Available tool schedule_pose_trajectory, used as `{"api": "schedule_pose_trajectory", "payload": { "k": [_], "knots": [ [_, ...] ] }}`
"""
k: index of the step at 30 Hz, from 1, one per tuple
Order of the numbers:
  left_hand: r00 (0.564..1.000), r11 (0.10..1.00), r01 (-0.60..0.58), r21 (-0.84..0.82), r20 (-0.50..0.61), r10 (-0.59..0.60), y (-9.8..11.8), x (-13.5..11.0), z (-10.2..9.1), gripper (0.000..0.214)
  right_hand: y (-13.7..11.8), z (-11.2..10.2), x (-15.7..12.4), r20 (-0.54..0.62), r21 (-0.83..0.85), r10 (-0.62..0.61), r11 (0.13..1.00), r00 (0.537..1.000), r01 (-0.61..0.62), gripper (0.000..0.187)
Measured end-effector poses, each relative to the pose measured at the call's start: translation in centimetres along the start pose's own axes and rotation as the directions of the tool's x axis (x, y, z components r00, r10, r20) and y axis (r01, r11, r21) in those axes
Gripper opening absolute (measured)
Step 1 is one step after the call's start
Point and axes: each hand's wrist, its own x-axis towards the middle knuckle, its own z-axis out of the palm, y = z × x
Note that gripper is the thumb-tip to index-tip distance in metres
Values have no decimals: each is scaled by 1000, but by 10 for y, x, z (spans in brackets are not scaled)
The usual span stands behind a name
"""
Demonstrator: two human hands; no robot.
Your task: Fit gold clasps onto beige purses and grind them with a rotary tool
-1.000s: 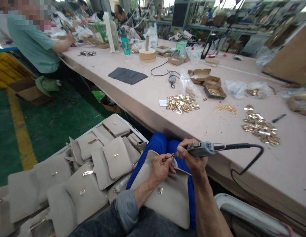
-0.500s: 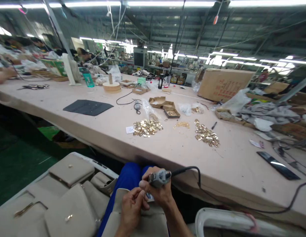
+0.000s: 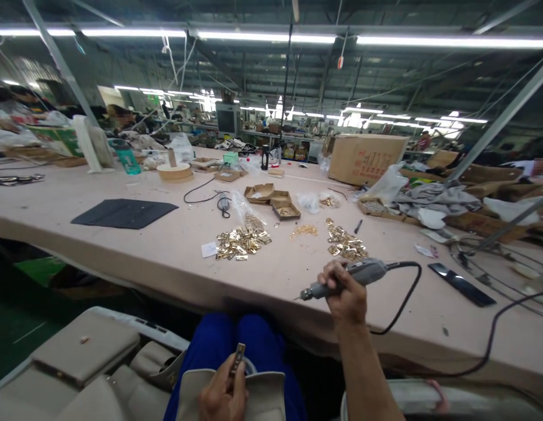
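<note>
My right hand [image 3: 348, 292] is wrapped around a grey corded electric screwdriver [image 3: 371, 270], held over the table's front edge with its bit pointing left. Low in the view, my left hand [image 3: 222, 393] pinches a small gold-coloured metal plate [image 3: 239, 354] with openings in it. Beneath that hand a beige bag piece [image 3: 266, 393] lies across my blue-trousered lap. Piles of gold-coloured metal plates [image 3: 242, 242] and more gold fittings [image 3: 345, 242] are spread on the table, with tiny gold pieces [image 3: 305, 230] between them.
Beige bags [image 3: 85, 345] fill a white-rimmed bin at my left. On the table [image 3: 175, 257] lie a black sheet [image 3: 124, 213], small cardboard boxes [image 3: 285, 209], a phone-like black slab [image 3: 461, 285] and a large carton [image 3: 365, 159]. The screwdriver's cord [image 3: 418, 286] loops down to the right.
My right hand has lifted the screwdriver away from my lap, up and right to the table edge. My left hand stays low with the metal plate now showing. The camera view has shifted.
</note>
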Motion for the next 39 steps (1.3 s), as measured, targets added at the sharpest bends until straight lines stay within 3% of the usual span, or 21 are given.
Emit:
{"api": "schedule_pose_trajectory", "payload": {
  "k": [3, 6, 8, 11, 16, 22, 28, 31, 35, 39],
  "knots": [
    [996, 995, -94, 37, -3, 94, -3, -1, 2, 38, -7, -32, 55, -204, 48, 87, 996, 975, -79, 23],
    [994, 993, -108, 48, 1, 108, -4, 2, 0, 38, -5, -62, 104, -383, 120, 298, 954, 874, -273, 9],
    [994, 994, -103, 22, 32, 103, -4, 4, -3, 36, 0, -77, 130, -428, 145, 379, 925, 821, -351, 4],
    [986, 992, -121, -24, 110, 123, -4, 8, -6, 31, 14, -87, 156, -463, 142, 404, 912, 789, -384, 11],
    [997, 998, -68, -10, 29, 68, 1, 7, -1, 34, 43, -90, 176, -552, 118, 377, 918, 744, -378, 6],
    [998, 999, -54, -2, -11, 54, 1, 5, 1, 35, 62, -93, 165, -583, 142, 447, 878, 678, -456, 9],
    [1000, 998, -5, -64, -3, 4, 6, 6, -1, 33, 56, -89, 124, -556, 153, 501, 846, 663, -510, 12],
    [1000, 997, 1, -80, 3, 0, 8, 5, -3, 32, 43, -87, 114, -527, 157, 500, 852, 687, -499, 10],
    [1000, 998, 3, -67, -4, -3, 10, 6, -5, 33, 29, -80, 134, -506, 142, 427, 898, 750, -416, 8],
    [1000, 998, 7, -58, -10, -7, 10, 6, -4, 33, 40, -70, 162, -504, 124, 362, 929, 784, -349, 13]
  ]
}}
